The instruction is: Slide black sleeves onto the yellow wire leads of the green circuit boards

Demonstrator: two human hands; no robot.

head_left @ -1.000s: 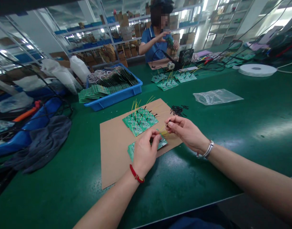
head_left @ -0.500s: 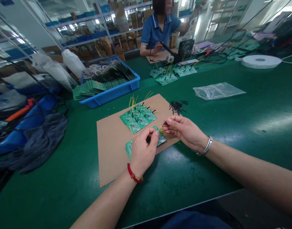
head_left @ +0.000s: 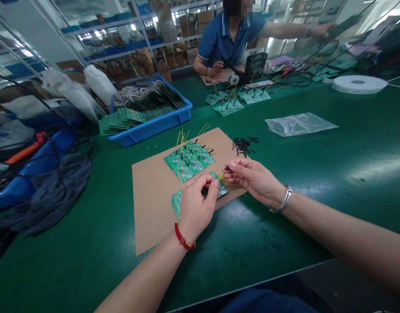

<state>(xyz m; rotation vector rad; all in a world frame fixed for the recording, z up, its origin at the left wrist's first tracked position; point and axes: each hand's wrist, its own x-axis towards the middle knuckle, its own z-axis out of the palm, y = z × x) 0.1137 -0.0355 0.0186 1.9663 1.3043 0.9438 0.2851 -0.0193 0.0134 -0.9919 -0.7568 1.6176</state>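
My left hand (head_left: 200,202) is over a green circuit board (head_left: 223,189) near the front of a cardboard sheet (head_left: 150,208), thumb and forefinger pinched at the base of a yellow wire (head_left: 221,174). My right hand (head_left: 248,178) pinches a small black tube (head_left: 227,168) at the wire's upper end, just right of the left fingertips. Behind my hands, several boards (head_left: 189,158) with upright yellow wires and black tubes lie on the cardboard. A pile of loose black tubes (head_left: 242,146) lies at its right edge.
A blue bin (head_left: 154,126) full of boards stands at the back left. Further right are more wired boards (head_left: 228,108), a clear plastic bag (head_left: 300,124) and a white reel (head_left: 358,83). A co-worker (head_left: 230,39) sits across the table. Dark cloth (head_left: 56,187) lies at left.
The co-worker's arm has stretched out to the right, holding a board-like item, and their body has shifted right. My hands have barely moved.
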